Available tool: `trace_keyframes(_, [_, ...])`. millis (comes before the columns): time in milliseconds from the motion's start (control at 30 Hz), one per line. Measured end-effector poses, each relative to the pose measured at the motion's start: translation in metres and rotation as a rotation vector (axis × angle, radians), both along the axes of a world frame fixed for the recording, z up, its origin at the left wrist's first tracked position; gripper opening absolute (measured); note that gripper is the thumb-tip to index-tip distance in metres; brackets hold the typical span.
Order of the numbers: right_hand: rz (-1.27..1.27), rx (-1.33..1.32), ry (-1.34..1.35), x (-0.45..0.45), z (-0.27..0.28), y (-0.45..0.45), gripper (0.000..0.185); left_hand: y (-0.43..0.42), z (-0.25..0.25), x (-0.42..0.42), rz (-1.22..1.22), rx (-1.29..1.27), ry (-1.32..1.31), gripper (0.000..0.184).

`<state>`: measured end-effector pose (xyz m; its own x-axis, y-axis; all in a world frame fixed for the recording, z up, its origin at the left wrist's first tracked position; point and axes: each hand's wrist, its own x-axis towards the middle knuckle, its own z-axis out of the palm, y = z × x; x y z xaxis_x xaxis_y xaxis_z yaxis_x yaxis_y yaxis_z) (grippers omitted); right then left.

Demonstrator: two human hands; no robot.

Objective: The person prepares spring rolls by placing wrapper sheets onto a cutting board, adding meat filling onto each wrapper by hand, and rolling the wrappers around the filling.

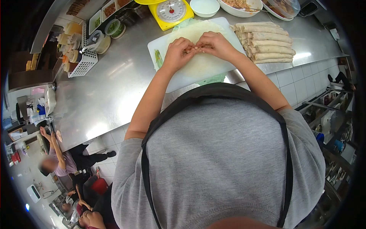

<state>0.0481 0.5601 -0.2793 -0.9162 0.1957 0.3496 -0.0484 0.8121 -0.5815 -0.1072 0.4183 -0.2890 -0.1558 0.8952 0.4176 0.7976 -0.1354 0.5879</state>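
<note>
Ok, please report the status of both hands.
Left hand, right hand pinching filling over pale wrapper. Stacked rolls right of board. Scale beyond, not blocking.

The cutting board [177,82] lies on the worktop [110,89], near its front edge, with a wrapper sheet [202,66] on it. Behind the board stands the dial scale [171,11]; to the scale's right come, in order, a small bowl [205,7], a larger bowl [241,8] with filling [240,3] in it and, farther right, a lidded container [284,7]. A stack of rolls [267,42] lies just right of the board, before the larger bowl. Well left of the board stands a perforated basket [84,63] containing bottles [72,28]; a lidded pot [102,42] is just beside its right side.
</note>
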Motion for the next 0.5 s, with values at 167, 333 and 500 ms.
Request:
trace_keyframes(167, [0.038, 0.000, -0.119, -0.011, -0.008, 0.005, 0.013, 0.006, 0.000, -0.002, 0.003, -0.100, 0.099, 0.015])
trace_keyframes(333, [0.018, 0.138, -0.163, -0.011, -0.005, -0.002, 0.010, 0.002, 0.002, -0.003, -0.014, -0.112, 0.172, 0.014])
trace_keyframes(500, [0.001, 0.198, -0.298, -0.014, 0.006, -0.008, 0.014, -0.001, -0.006, -0.012, -0.030, -0.140, 0.132, 0.019])
